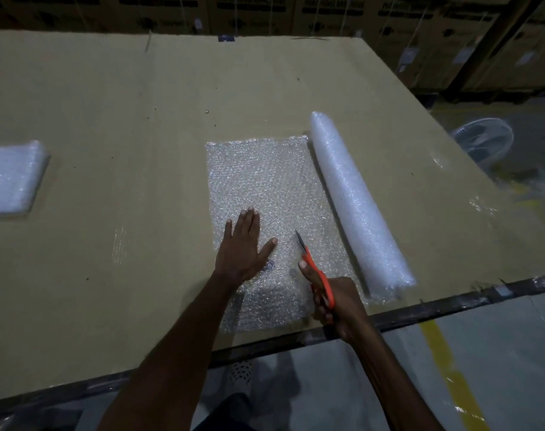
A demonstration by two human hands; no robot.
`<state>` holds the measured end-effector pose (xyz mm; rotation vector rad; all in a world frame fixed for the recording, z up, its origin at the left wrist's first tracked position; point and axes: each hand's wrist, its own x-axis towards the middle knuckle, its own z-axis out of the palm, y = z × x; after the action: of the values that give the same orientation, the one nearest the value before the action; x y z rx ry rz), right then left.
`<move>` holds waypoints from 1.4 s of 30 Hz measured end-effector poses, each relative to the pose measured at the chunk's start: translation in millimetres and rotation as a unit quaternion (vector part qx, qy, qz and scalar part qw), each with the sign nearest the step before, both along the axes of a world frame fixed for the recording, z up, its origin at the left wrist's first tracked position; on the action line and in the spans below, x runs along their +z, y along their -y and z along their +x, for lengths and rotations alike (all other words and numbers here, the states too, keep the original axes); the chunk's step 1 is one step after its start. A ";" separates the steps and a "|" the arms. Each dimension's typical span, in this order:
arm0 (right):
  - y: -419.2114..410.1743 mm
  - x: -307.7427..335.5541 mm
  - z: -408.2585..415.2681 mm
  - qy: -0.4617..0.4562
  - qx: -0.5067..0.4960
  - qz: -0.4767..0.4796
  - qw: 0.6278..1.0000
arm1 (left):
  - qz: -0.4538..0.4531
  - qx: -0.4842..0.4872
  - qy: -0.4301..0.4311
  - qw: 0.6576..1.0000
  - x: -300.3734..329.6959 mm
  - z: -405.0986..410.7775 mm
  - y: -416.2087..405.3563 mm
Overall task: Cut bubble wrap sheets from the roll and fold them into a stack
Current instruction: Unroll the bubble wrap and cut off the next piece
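A bubble wrap roll [355, 200] lies on the cardboard-covered table [140, 126], running from the near edge away to the upper left. An unrolled sheet [265, 181] spreads flat to its left, still joined to the roll. My left hand [243, 250] presses flat on the sheet's near part, fingers spread. My right hand [333, 303] grips orange-handled scissors [317, 272], blades pointing away over the sheet between my left hand and the roll. A stack of folded bubble wrap [10, 178] sits at the far left.
The table's dark near edge [420, 312] runs diagonally below my hands. Beyond the table's right side stands a fan [485, 144] on the floor. Stacked cartons [342, 17] line the back. A yellow floor line [445, 362] shows at the lower right.
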<state>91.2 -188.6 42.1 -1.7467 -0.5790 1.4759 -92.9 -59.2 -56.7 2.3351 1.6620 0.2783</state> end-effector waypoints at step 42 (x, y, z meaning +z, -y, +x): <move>-35.2 15.5 -17.4 0.050 -0.021 -0.029 0.998 | 0.010 -0.046 0.005 0.999 0.1 -13.6 -57.1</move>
<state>73.8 -153.4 57.6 -1.8751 -0.5516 1.3959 -106.5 -2.1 -56.5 2.4124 1.5497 0.2879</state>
